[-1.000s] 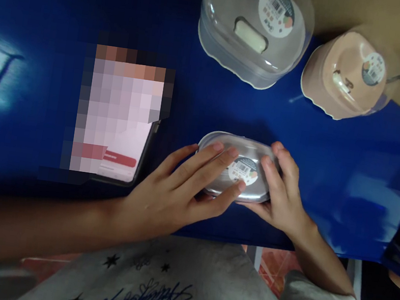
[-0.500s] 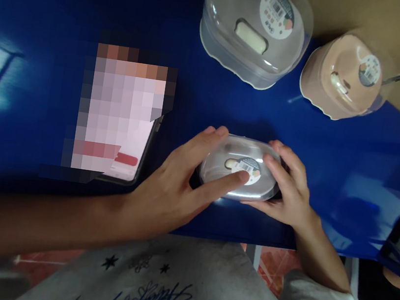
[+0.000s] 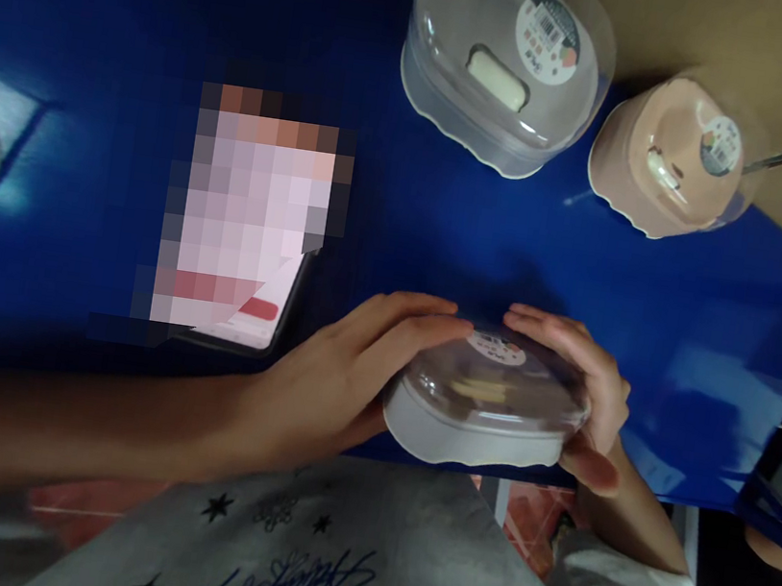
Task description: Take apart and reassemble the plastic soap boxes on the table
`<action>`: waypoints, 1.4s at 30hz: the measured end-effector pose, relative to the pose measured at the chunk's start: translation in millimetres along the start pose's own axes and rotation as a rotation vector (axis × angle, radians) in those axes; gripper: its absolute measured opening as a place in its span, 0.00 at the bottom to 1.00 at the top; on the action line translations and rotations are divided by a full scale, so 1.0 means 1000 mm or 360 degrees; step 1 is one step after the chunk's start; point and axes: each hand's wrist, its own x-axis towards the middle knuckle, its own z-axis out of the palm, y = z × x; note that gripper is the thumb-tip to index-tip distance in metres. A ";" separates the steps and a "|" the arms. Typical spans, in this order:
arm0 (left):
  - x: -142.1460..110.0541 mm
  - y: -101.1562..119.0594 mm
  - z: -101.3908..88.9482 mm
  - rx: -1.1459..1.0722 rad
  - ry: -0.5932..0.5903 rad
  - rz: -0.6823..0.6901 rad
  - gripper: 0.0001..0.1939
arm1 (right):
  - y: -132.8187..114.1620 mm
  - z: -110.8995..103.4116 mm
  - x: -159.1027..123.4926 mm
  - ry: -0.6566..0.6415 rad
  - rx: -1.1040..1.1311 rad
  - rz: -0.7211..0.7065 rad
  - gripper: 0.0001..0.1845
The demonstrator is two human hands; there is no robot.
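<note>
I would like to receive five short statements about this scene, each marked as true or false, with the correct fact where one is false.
1. The left hand and the right hand both touch the small box. True.
2. The peach box stands to the right of the large grey box in the picture. True.
3. The small box has no lid on it. False: a clear lid covers it.
4. The phone lies between the two hands. False: in the picture, it lies to the left of both.
5. The table has a blue surface. True.
</note>
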 end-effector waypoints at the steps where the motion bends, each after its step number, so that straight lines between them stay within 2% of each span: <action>1: 0.000 0.000 0.001 -0.0027 -0.0007 -0.0016 0.33 | 0.001 0.001 0.000 -0.0009 0.0033 -0.0027 0.50; 5: 0.001 -0.001 0.002 -0.0087 -0.0025 -0.0026 0.32 | 0.003 0.002 -0.005 -0.0092 0.0252 -0.0027 0.59; 7: 0.000 -0.001 0.002 -0.0111 -0.0022 -0.0022 0.32 | 0.004 0.001 -0.008 -0.0167 0.0288 0.0004 0.60; 11: 0.000 -0.002 0.000 -0.0150 -0.0025 -0.0057 0.32 | 0.002 -0.005 -0.006 -0.0272 0.0240 0.0113 0.47; 15: 0.002 -0.003 0.000 -0.0190 -0.0045 -0.0057 0.33 | -0.001 -0.007 -0.002 -0.0216 0.0231 -0.0037 0.43; 18: 0.001 -0.004 0.002 -0.0186 0.0049 0.0026 0.38 | 0.002 -0.007 -0.002 -0.0156 -0.0011 -0.0222 0.42; 22: -0.001 -0.005 0.004 -0.0046 0.0096 0.0029 0.47 | 0.006 -0.011 0.000 -0.0062 -0.0397 -0.0369 0.34; 25: 0.000 -0.006 0.001 -0.0019 0.0114 0.0048 0.40 | 0.007 -0.012 0.006 -0.0108 -0.0474 -0.0442 0.37; 28: 0.003 -0.005 -0.001 -0.0050 0.0144 0.0043 0.36 | 0.007 -0.010 0.009 -0.0140 -0.0433 -0.0439 0.50; 29: 0.003 -0.005 -0.002 -0.0056 0.0144 0.0036 0.36 | 0.007 -0.010 0.009 -0.0138 -0.0423 -0.0435 0.52; 33: 0.002 -0.005 0.002 -0.0045 0.0139 0.0034 0.40 | 0.006 -0.010 0.007 -0.0157 -0.0524 -0.0456 0.46; 37: -0.002 -0.006 0.009 -0.0004 0.0104 0.0045 0.49 | 0.009 -0.020 0.009 -0.0126 -0.0781 -0.0510 0.44; 39: -0.004 -0.006 0.011 -0.0001 0.0110 0.0075 0.48 | 0.013 -0.027 0.012 -0.0054 -0.0932 -0.0459 0.44; 42: -0.006 -0.004 0.011 0.0027 0.0113 0.0089 0.42 | 0.022 -0.040 0.017 0.0054 -0.1098 -0.0293 0.42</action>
